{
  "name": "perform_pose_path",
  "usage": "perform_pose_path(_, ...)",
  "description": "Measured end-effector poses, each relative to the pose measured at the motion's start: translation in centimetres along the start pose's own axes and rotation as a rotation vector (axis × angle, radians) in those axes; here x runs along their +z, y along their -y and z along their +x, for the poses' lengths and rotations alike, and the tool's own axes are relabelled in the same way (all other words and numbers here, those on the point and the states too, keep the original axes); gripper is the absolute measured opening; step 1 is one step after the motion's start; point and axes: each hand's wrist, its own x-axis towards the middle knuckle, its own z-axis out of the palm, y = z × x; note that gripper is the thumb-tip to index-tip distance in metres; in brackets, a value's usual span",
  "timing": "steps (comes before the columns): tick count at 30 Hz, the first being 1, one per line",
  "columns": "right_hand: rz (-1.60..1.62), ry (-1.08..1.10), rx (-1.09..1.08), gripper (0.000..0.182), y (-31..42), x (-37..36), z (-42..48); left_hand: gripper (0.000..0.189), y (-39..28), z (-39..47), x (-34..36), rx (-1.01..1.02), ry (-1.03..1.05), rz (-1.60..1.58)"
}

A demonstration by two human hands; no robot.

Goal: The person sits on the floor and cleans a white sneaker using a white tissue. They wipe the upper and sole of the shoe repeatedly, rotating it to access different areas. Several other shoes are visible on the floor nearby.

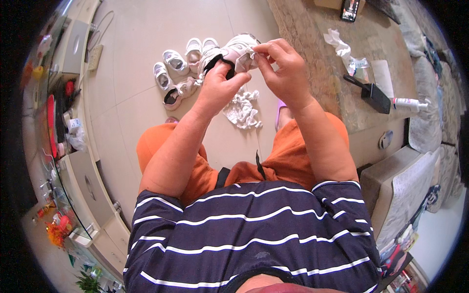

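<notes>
My left hand (221,82) grips a white sneaker (232,47) at its dark-lined opening, with fingers partly inside the shoe. A crumpled white wipe or tissue (246,60) is pinched in the fingertips of my right hand (280,66), against the sneaker's side. Below the hands, more crumpled white wipes or tissues (242,110) lie in a pile on the tiled floor. To the left of the held sneaker, another pale sneaker (179,93) lies on the floor. Several small white shoes (176,61) stand in a loose row beyond it.
On the stone-look table (329,91) at right are a black-handled brush (375,98), a white pump bottle (408,104), a twisted white tissue (339,44) and a phone (350,9). A cabinet (82,175) runs along the left. A power strip (95,57) lies near it.
</notes>
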Motion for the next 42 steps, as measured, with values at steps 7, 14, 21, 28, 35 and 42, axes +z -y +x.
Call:
perform_pose_path(7, -0.006, 0.052, -0.072, 0.010, -0.2, 0.4, -0.2, 0.026, -0.2, -0.5, 1.2, 0.185, -0.092, 0.415)
perform_pose_path(14, 0.018, 0.068, -0.070, 0.006, 0.3, 0.2, -0.1, 0.015, -0.5, -0.5, 1.1, 0.240, -0.108, 0.518)
perform_pose_path(21, 0.059, 0.058, -0.198, 0.007, 1.8, 0.0, -0.4, 0.013, -0.3, -0.3, 0.8, 0.299, -0.120, 0.516)
perform_pose_path(28, 0.032, 0.100, -0.198, 0.005, 1.0, -0.4, 0.1, 0.011, -0.6, -0.4, 1.4, 0.376, -0.066, 0.613)
perform_pose_path(35, -0.014, 0.075, -0.144, 0.004, 0.7, -0.4, 0.1, 0.010, -0.5, -0.9, 2.1, 0.447, -0.009, 0.688)
perform_pose_path(42, 0.032, 0.173, -0.200, 0.006, 0.8, -1.4, -0.3, 0.015, -1.6, -0.6, 1.2, 0.355, -0.016, 0.711)
